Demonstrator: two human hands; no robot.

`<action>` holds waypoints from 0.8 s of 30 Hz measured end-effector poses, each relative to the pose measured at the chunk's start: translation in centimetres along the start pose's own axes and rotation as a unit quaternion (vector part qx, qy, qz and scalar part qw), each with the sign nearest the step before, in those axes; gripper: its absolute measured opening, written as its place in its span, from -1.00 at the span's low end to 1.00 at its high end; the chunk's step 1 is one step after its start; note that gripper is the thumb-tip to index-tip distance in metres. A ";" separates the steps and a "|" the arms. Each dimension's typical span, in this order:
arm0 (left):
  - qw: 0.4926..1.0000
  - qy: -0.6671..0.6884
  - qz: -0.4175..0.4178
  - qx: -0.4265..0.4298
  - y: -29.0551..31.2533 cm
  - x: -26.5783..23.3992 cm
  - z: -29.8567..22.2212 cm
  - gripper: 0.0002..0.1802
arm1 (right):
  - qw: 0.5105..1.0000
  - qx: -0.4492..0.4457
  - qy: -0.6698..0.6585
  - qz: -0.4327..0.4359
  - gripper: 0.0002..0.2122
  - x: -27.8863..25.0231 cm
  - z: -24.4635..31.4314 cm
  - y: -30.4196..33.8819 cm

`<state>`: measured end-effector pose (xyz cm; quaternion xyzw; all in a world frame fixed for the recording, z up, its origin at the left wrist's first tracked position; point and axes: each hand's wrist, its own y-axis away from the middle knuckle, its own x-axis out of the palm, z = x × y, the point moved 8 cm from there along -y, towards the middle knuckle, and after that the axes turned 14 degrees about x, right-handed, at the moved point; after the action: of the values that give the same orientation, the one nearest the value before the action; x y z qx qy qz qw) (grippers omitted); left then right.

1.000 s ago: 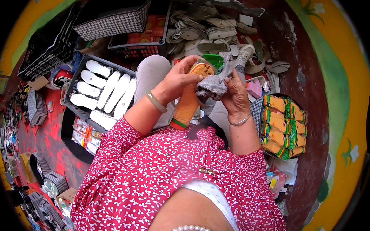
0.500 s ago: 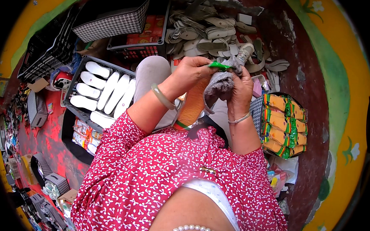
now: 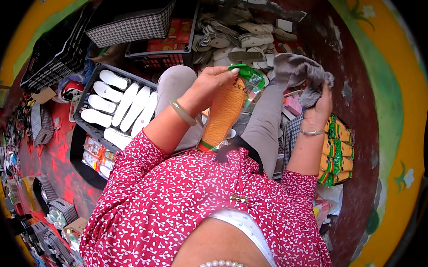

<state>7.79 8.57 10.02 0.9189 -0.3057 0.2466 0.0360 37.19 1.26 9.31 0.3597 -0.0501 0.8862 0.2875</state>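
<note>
My left hand pinches the green top of a clear plastic packet. Inside the packet is an orange, fuzzy insole, hanging in front of my lap with its lower end near my clothes. Out to the right, my right hand grips a grey, fluffy cloth that trails leftward over my right knee. Its fingers are partly hidden behind the cloth. Packet and cloth are apart.
At left stands a dark crate of white insoles. Several orange insole packets fill a checked basket on the right. Ahead lies a heap of pale insoles, beside a black crate with red boxes. A pink item sits near my right wrist.
My hands have parted. The right hand has swung right, carrying the cloth off the packet, while the left stays near its place with the packet, whose green top now shows more.
</note>
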 end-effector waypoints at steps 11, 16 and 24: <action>0.993 -0.056 0.088 0.057 -1.1 3.0 0.0 -0.69 | 0.907 0.040 0.345 0.239 -0.71 14.7 -3.0 8.8; 0.979 -0.114 0.116 0.122 -1.3 2.4 0.5 -0.74 | 0.903 -0.046 0.388 0.177 -0.54 14.0 -4.7 8.4; 0.909 -0.309 0.102 0.260 -1.4 2.7 -0.7 -0.67 | 0.835 -0.123 0.513 0.154 -0.61 15.1 -3.6 9.4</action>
<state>10.17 8.36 12.02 0.8896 -0.3189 0.0233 -0.3261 21.21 1.71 17.86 -0.1976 -0.0589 0.9630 0.1734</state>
